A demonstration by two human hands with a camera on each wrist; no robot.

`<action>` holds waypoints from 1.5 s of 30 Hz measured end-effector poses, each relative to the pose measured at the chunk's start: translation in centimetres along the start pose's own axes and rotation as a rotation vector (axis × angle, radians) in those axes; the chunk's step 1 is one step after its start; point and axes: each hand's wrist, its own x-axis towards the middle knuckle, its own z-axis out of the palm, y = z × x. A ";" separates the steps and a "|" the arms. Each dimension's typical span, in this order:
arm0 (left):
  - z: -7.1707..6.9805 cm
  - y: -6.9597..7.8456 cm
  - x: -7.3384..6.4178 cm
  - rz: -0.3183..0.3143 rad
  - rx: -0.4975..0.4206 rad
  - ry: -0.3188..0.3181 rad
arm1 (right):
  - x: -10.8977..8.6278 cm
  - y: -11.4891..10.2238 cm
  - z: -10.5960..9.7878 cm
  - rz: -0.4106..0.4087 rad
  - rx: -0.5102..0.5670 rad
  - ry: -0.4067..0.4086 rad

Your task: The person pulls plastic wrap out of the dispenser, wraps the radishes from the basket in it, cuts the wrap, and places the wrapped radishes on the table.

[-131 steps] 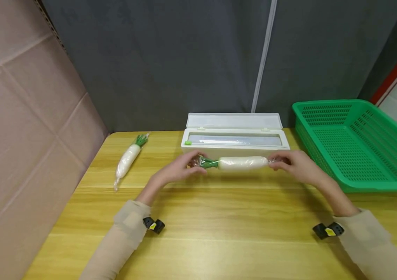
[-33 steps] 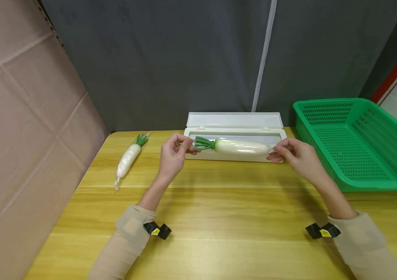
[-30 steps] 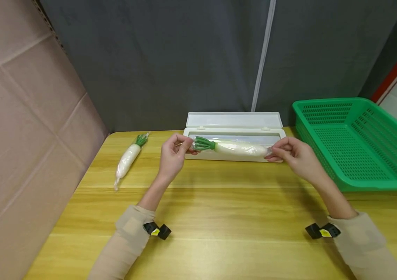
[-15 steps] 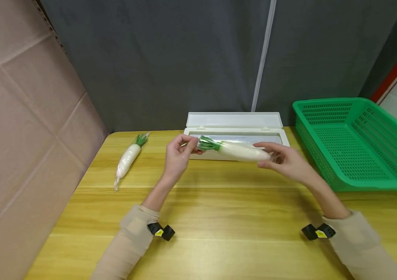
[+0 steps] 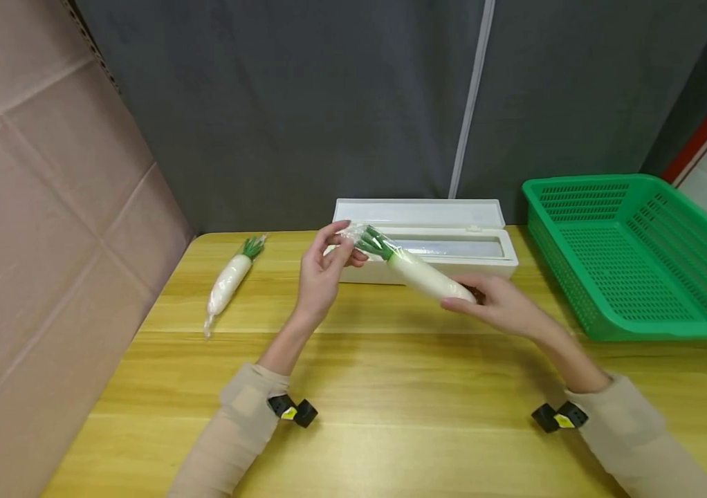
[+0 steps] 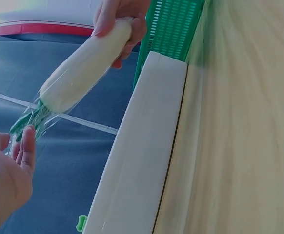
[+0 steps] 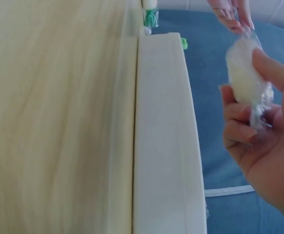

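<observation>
A white radish (image 5: 426, 274) with green leaves, wrapped in clear plastic film, is held in the air over the front of a white cling film dispenser (image 5: 484, 266). My left hand (image 5: 321, 277) pinches the film (image 5: 353, 234) gathered at the leaf end. My right hand (image 5: 506, 304) grips the root end, with the thumb along the near side. In the head view the radish slants, leaf end farther away and to the left. The right wrist view shows crumpled film (image 7: 260, 109) at the root tip among my right fingers. The dispenser's lid (image 5: 418, 211) stands raised at the back.
A second wrapped radish (image 5: 227, 283) lies on the wooden table (image 5: 391, 401) at the left. At the right stands a green plastic basket (image 5: 555, 290). A dark grey curtain (image 5: 297, 117) hangs behind the table.
The radish has turned from nearly level to slanted, its root end coming nearer and its leaf end rising. My right hand has shifted from pinching the film tail to gripping the root end.
</observation>
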 end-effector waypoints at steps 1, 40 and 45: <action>0.1 0.0 -0.1 0.001 -0.005 0.005 | 0.1 0.0 0.1 0.006 0.002 0.016; 5.8 -1.1 -0.8 -0.093 0.150 0.021 | 3.7 -2.1 4.9 -0.071 0.006 0.251; 5.7 -1.1 -0.5 -0.094 0.149 0.048 | 4.0 -2.0 4.8 -0.074 0.027 0.231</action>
